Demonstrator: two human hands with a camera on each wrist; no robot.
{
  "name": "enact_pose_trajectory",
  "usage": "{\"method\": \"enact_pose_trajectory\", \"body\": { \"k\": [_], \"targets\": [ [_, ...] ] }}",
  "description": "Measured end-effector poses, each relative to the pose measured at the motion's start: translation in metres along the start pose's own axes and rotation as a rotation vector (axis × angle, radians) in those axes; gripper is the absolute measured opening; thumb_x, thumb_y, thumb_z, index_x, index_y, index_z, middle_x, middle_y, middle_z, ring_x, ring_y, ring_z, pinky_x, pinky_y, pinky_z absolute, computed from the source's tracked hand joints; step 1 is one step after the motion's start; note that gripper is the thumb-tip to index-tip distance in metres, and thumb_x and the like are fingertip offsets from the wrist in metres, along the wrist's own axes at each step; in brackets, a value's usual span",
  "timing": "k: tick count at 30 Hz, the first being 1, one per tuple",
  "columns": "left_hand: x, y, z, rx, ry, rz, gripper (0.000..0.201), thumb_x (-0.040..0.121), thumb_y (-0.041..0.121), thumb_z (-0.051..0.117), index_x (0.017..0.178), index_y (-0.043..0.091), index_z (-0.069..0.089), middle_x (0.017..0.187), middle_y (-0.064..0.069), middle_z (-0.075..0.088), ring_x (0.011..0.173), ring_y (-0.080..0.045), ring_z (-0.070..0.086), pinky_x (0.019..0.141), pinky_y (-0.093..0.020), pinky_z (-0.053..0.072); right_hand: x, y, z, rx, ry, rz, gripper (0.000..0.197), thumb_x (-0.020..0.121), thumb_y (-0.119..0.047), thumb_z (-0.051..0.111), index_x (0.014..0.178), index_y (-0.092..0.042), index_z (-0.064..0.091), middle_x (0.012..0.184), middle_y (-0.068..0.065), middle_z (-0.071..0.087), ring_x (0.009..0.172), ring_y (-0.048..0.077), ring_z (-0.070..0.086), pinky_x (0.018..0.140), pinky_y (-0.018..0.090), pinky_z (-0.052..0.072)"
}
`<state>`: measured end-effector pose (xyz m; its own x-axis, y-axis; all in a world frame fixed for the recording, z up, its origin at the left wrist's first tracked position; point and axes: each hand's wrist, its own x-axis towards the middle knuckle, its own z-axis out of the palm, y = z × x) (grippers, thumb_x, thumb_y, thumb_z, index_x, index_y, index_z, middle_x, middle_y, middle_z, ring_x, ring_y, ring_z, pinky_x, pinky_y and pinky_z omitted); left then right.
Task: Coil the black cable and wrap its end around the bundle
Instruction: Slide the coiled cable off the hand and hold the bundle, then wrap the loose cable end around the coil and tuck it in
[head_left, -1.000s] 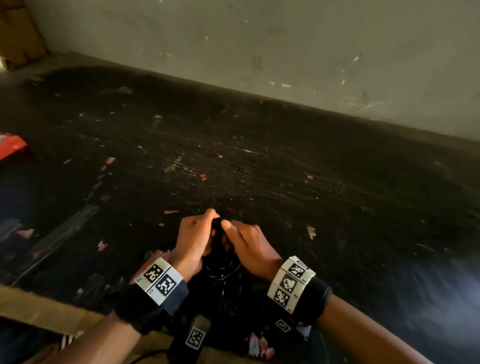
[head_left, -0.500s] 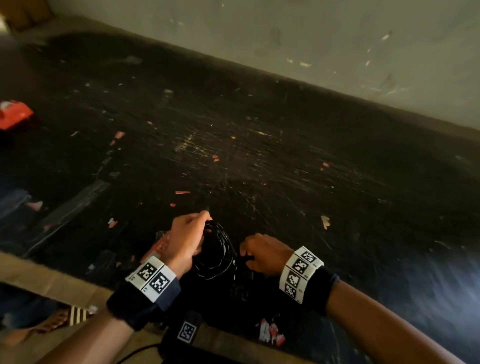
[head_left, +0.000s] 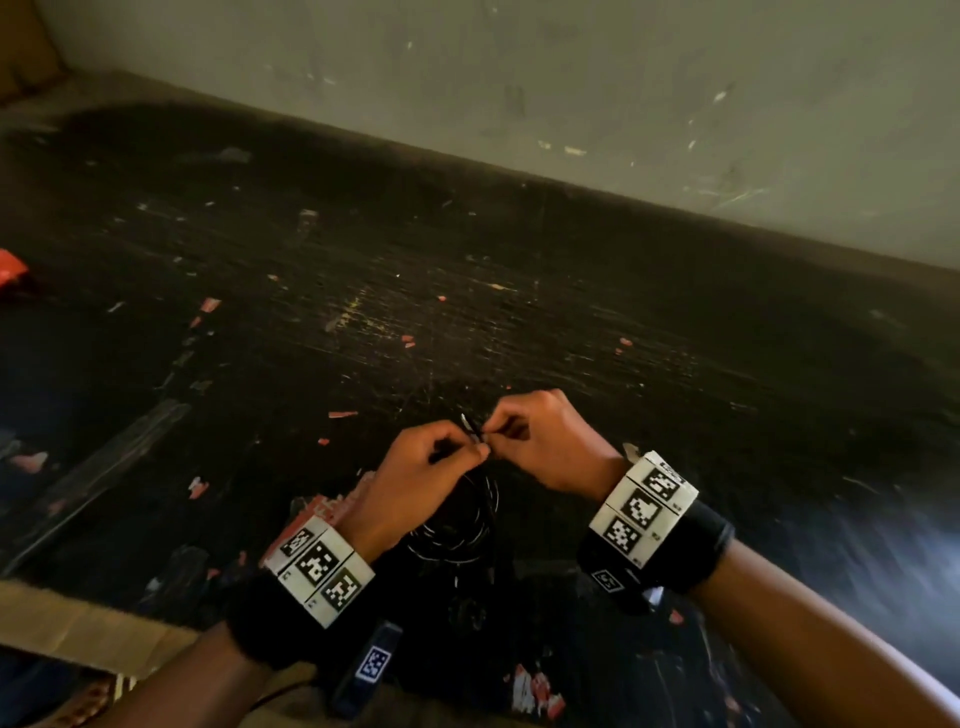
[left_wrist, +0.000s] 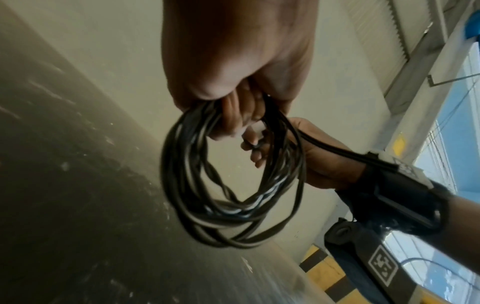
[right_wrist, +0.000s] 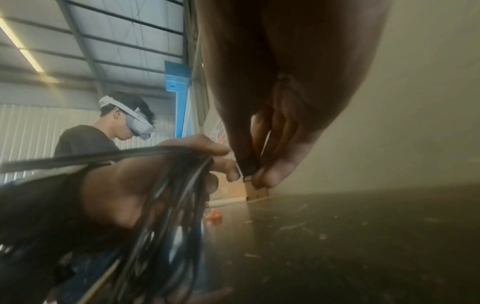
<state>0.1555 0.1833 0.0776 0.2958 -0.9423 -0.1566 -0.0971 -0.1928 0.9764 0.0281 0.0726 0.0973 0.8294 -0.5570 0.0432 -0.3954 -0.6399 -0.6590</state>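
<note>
The black cable (head_left: 457, 530) hangs as a coil of several loops (left_wrist: 233, 185) above the dark table. My left hand (head_left: 431, 467) grips the top of the coil, its fingers curled round the bunched strands (right_wrist: 179, 185). My right hand (head_left: 540, 441) is close beside it, touching at the fingertips, and pinches the cable's short black end (right_wrist: 248, 165) between thumb and forefinger. The end's tip (head_left: 470, 423) sticks up between the two hands. Where the end joins the bundle is hidden by my fingers.
The scratched black tabletop (head_left: 467, 322) runs to a pale wall (head_left: 571, 78) at the back. A red object (head_left: 13, 267) lies at the far left; small red scraps dot the surface. A cardboard strip (head_left: 78, 629) lines the near left edge. A person wearing a headset (right_wrist: 124, 123) stands to my left.
My right hand has come up from the lower side of the coil to meet the left hand at its top, pinching the cable end. Both hands have shifted slightly right and away.
</note>
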Motion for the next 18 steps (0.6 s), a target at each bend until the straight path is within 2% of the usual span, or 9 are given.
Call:
{"method": "enact_pose_trajectory", "body": {
  "k": [2, 5, 7, 8, 10, 12, 14, 16, 18],
  "targets": [
    [0.002, 0.001, 0.0, 0.004, -0.005, 0.021, 0.016, 0.091, 0.017, 0.059, 0.077, 0.014, 0.066, 0.042, 0.017, 0.053, 0.04, 0.006, 0.047, 0.043, -0.01, 0.033, -0.003, 0.0, -0.002, -0.03, -0.009, -0.015, 0.006, 0.084, -0.01, 0.067, 0.087, -0.014, 0.07, 0.084, 0.002, 0.071, 0.075, 0.012, 0.067, 0.07, 0.025, 0.056],
    [0.009, 0.0, 0.0, 0.04, 0.042, 0.069, 0.021, 0.092, 0.016, 0.057, 0.079, 0.004, 0.068, 0.049, 0.01, 0.054, 0.046, 0.002, 0.046, 0.048, -0.015, 0.035, -0.008, -0.002, -0.002, -0.032, 0.025, -0.038, 0.005, 0.086, -0.012, 0.065, 0.087, -0.015, 0.069, 0.081, -0.003, 0.068, 0.071, 0.006, 0.064, 0.064, 0.016, 0.05],
    [0.013, -0.001, 0.0, 0.103, 0.078, 0.126, 0.02, 0.09, 0.011, 0.058, 0.079, -0.001, 0.069, 0.06, -0.006, 0.059, 0.055, -0.005, 0.05, 0.055, -0.024, 0.038, -0.011, -0.006, -0.001, -0.033, 0.078, -0.004, 0.005, 0.086, -0.012, 0.065, 0.085, -0.016, 0.068, 0.076, -0.009, 0.064, 0.065, 0.001, 0.059, 0.06, 0.011, 0.045],
    [0.013, -0.001, 0.001, 0.126, 0.097, 0.151, 0.019, 0.089, 0.009, 0.058, 0.077, -0.001, 0.069, 0.06, -0.007, 0.058, 0.056, -0.006, 0.05, 0.056, -0.025, 0.038, -0.011, -0.008, -0.001, -0.017, 0.124, 0.033, 0.006, 0.086, -0.013, 0.065, 0.083, -0.018, 0.066, 0.075, -0.01, 0.063, 0.064, 0.001, 0.06, 0.058, 0.012, 0.046],
    [0.011, 0.0, 0.005, 0.151, 0.156, 0.197, 0.021, 0.088, 0.006, 0.059, 0.07, 0.0, 0.067, 0.055, -0.001, 0.054, 0.051, -0.006, 0.046, 0.051, -0.024, 0.035, -0.01, -0.012, 0.002, 0.064, 0.262, 0.148, 0.013, 0.084, -0.011, 0.065, 0.075, -0.021, 0.062, 0.075, -0.002, 0.067, 0.066, 0.01, 0.066, 0.059, 0.022, 0.054],
    [0.01, 0.003, 0.008, 0.126, 0.211, 0.233, 0.025, 0.087, 0.006, 0.058, 0.063, -0.001, 0.063, 0.052, 0.001, 0.05, 0.05, -0.009, 0.043, 0.051, -0.029, 0.034, -0.006, -0.016, 0.003, 0.231, 0.375, 0.286, 0.018, 0.083, -0.007, 0.065, 0.071, -0.018, 0.058, 0.077, 0.008, 0.071, 0.065, 0.018, 0.07, 0.059, 0.032, 0.058],
    [0.01, 0.007, 0.01, 0.091, 0.252, 0.259, 0.028, 0.088, 0.007, 0.058, 0.062, -0.004, 0.06, 0.053, -0.003, 0.049, 0.051, -0.011, 0.042, 0.052, -0.032, 0.033, -0.003, -0.021, 0.001, 0.492, 0.391, 0.38, 0.016, 0.086, -0.003, 0.06, 0.076, -0.014, 0.056, 0.078, 0.01, 0.071, 0.059, 0.018, 0.07, 0.056, 0.033, 0.057],
    [0.009, 0.012, 0.01, 0.023, 0.282, 0.222, 0.026, 0.089, 0.009, 0.056, 0.068, -0.004, 0.063, 0.054, -0.004, 0.05, 0.049, -0.008, 0.042, 0.049, -0.027, 0.033, -0.004, -0.024, -0.006, 0.722, 0.348, 0.369, 0.014, 0.088, 0.001, 0.058, 0.088, -0.013, 0.057, 0.08, 0.009, 0.069, 0.06, 0.017, 0.07, 0.058, 0.029, 0.058],
    [0.009, 0.017, 0.006, -0.157, 0.275, 0.082, 0.022, 0.091, 0.012, 0.055, 0.076, 0.001, 0.065, 0.048, 0.001, 0.046, 0.042, -0.005, 0.038, 0.042, -0.02, 0.029, -0.009, -0.024, -0.018, 0.88, 0.225, 0.29, 0.021, 0.088, 0.003, 0.057, 0.105, -0.009, 0.06, 0.086, 0.009, 0.068, 0.072, 0.017, 0.071, 0.069, 0.027, 0.059]
  ]
}}
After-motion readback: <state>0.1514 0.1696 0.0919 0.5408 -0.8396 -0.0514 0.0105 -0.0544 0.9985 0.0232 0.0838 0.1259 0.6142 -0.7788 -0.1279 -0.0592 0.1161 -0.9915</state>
